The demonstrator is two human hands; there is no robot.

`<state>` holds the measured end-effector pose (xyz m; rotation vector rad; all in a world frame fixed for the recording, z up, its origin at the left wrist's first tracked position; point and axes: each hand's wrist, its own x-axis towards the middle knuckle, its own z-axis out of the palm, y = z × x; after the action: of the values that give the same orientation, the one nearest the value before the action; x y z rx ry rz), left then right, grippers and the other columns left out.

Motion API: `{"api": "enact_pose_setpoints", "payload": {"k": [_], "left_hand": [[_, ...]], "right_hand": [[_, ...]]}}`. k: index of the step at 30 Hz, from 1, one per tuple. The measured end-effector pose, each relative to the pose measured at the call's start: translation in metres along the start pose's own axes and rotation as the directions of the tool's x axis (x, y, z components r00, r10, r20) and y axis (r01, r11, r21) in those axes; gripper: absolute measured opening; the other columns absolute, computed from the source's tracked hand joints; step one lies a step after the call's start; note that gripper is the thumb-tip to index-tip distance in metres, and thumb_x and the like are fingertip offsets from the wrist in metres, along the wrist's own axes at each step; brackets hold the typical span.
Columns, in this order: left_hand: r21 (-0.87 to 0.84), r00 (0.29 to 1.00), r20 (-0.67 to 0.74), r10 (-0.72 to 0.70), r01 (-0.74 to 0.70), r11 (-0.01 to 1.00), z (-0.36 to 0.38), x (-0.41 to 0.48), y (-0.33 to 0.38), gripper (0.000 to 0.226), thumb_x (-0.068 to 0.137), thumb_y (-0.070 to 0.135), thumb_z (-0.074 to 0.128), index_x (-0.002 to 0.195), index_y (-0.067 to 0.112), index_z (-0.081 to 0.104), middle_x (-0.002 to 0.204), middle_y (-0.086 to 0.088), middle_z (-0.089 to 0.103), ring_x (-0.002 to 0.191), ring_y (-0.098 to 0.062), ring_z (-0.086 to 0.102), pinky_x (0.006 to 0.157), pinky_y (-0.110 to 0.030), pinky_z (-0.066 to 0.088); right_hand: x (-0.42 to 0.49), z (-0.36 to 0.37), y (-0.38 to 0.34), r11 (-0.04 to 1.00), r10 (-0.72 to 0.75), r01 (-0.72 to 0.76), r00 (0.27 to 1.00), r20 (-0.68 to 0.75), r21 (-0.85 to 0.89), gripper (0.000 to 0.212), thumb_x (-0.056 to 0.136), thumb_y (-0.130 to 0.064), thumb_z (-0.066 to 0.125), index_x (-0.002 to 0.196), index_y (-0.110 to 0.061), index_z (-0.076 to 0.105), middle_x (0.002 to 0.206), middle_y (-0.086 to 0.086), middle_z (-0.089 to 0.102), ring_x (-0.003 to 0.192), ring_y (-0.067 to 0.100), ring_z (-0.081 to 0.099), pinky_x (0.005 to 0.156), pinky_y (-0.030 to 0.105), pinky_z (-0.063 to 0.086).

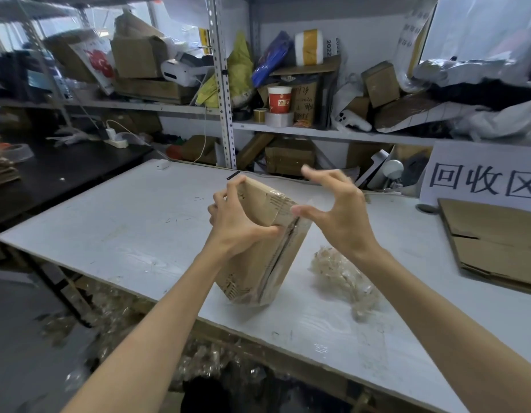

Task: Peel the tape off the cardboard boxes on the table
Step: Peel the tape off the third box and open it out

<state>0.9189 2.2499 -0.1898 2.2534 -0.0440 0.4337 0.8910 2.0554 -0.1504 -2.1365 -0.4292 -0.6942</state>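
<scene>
The left hand (237,222) is curling its fingers (219,201) round the cardboard box (258,263), tilted on the bench (109,228); the right hand (338,216) is holding its fingers (314,172) spread, thumb seemingly touching the taped edge.

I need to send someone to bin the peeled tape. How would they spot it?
Start at the white table. Between the held cardboard box and the flattened cardboard on the right lies the tape wad. It is the only crumpled, translucent lump; its neighbours are brown card.
</scene>
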Motion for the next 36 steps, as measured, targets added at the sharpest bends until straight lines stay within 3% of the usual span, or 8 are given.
{"api": "enact_pose_setpoints", "payload": {"k": [3,6,10,18,25,29,32,36], "left_hand": [[0.043,1.0,0.004,0.002,-0.002,0.999,0.008,-0.002,0.001,0.114,0.036,0.072,0.072,0.134,0.049,0.019,0.128,0.001,0.029,0.119,-0.023,0.03,0.099,-0.041,0.035],[0.05,1.0,-0.017,-0.002,0.003,0.999,0.011,-0.003,0.0,0.115,0.035,0.074,0.071,0.134,0.05,0.018,0.13,0.0,0.03,0.117,-0.022,0.03,0.098,-0.041,0.036],[0.048,1.0,-0.02,-0.014,0.015,0.999,0.008,-0.004,-0.002,0.118,0.033,0.076,0.071,0.134,0.049,0.019,0.131,-0.001,0.031,0.121,-0.025,0.032,0.1,-0.044,0.038],[0.034,1.0,-0.027,0.002,-0.001,0.999,0.009,-0.005,-0.002,0.117,0.033,0.074,0.073,0.134,0.049,0.019,0.13,0.0,0.031,0.11,-0.017,0.026,0.093,-0.035,0.032],[0.018,1.0,0.011,-0.011,0.011,1.0,0.012,-0.004,0.002,0.118,0.034,0.069,0.078,0.136,0.046,0.024,0.127,0.002,0.031,0.121,-0.026,0.033,0.1,-0.038,0.035],[0.019,0.998,-0.026,-0.053,0.054,0.998,0.012,-0.003,0.002,0.116,0.04,0.064,0.084,0.137,0.043,0.025,0.134,-0.002,0.03,0.125,-0.028,0.032,0.101,-0.039,0.033],[0.046,0.997,-0.044,-0.067,0.069,0.997,0.01,-0.002,0.003,0.122,0.04,0.073,0.082,0.14,0.041,0.02,0.139,-0.003,0.026,0.127,-0.028,0.029,0.103,-0.043,0.033],[0.081,1.0,0.007,-0.016,0.015,0.997,0.014,-0.009,0.003,0.132,0.033,0.08,0.073,0.143,0.041,0.013,0.14,0.0,0.019,0.129,-0.028,0.023,0.107,-0.047,0.029]], "right_hand": [[-0.005,0.005,-0.004,1.0,-0.019,0.02,1.0,0.019,-0.021,0.022,0.074,-0.021,0.081,0.095,-0.016,0.077,0.088,-0.004,0.069,0.081,0.011,0.062,0.078,0.039,0.052],[-0.01,0.01,-0.001,0.998,-0.042,0.039,0.998,-0.057,-0.047,0.007,0.075,-0.014,0.079,0.081,-0.012,0.076,0.076,-0.003,0.069,0.07,0.013,0.061,0.069,0.042,0.053],[-0.007,0.009,-0.001,0.997,-0.062,0.063,0.998,0.029,-0.038,0.006,0.079,-0.014,0.076,0.078,-0.012,0.07,0.075,-0.003,0.067,0.07,0.014,0.061,0.069,0.042,0.053],[-0.003,0.008,-0.006,0.997,0.06,-0.067,0.986,0.154,0.038,0.019,0.074,-0.016,0.081,0.078,-0.008,0.064,0.07,0.0,0.065,0.067,0.017,0.057,0.067,0.036,0.051],[-0.005,0.006,0.001,0.992,-0.127,0.129,0.971,0.204,0.0,0.013,0.079,0.004,0.068,0.076,-0.003,0.057,0.075,0.008,0.061,0.073,0.029,0.054,0.07,0.05,0.047],[-0.007,0.006,0.006,0.993,-0.116,0.116,0.991,0.074,-0.006,0.012,0.078,-0.003,0.074,0.08,-0.008,0.062,0.077,0.0,0.064,0.073,0.015,0.059,0.071,0.037,0.052],[-0.009,0.008,0.003,0.999,-0.018,0.02,0.999,-0.046,0.047,0.033,0.073,-0.02,0.082,0.095,-0.016,0.058,0.077,-0.006,0.068,0.073,0.004,0.064,0.071,0.019,0.052],[-0.014,0.022,0.002,0.995,-0.002,-0.01,0.992,-0.124,-0.096,0.025,0.073,-0.029,0.081,0.088,-0.015,0.067,0.084,-0.003,0.063,0.078,0.014,0.059,0.069,0.031,0.049]]}}
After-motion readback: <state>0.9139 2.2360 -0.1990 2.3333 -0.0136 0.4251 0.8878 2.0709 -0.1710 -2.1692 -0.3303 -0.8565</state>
